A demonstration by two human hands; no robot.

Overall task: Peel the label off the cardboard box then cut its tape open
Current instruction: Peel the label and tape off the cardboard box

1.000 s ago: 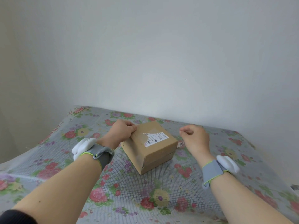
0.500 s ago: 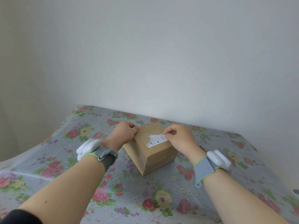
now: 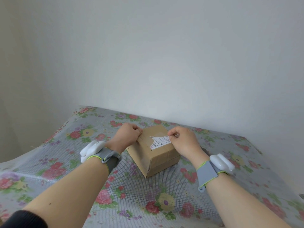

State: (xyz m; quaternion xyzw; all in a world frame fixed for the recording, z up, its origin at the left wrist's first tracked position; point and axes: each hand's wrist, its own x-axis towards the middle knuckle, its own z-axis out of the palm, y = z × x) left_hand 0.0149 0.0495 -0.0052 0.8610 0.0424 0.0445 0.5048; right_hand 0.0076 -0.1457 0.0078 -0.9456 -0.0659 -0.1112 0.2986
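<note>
Cardboard box [image 3: 158,155] sits on the surface [image 3: 131,195], toward its far side and not far from the pale wall [image 3: 148,55], turned so that one lower corner points at the person. A flowered cloth with a fine grid pattern covers the surface.

The left hand [image 3: 127,134] grips the box at its upper left edge, the fingers [image 3: 138,130] curled over the rim and onto the top face. The right hand [image 3: 184,142] is at the box's right side, with its fingers [image 3: 171,134] bunched narrow and pinching the right end of the white label [image 3: 160,142]. The label lies across the top face, printed with small dark text; its left edge is ragged. How much of the pinched end has lifted off the cardboard cannot be told from this angle.

Each wrist wears a grey band [image 3: 205,175] edged in green, with a white device [image 3: 92,149] strapped to its outer side. A dark sleeve [image 3: 21,219] shows at the lower left corner.
</note>
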